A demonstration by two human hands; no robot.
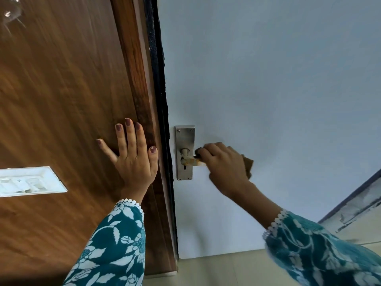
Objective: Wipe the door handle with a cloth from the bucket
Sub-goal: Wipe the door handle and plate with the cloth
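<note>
A metal door handle [190,161] with rusty marks sticks out of a steel backplate [185,137] on the pale blue door [268,79]. My right hand [224,164] is closed around the lever's outer end, holding a brown cloth [248,164] whose corner shows behind the hand. My left hand [133,155] lies flat with fingers spread on the brown wooden panel [61,100] beside the door frame, holding nothing. The bucket is out of view.
A white switch plate [28,181] is set into the wooden panel at the left. A dark gap and black seal [162,100] run between panel and door. Beige floor [216,271] shows at the bottom, and a peeling white skirting [354,209] at the right.
</note>
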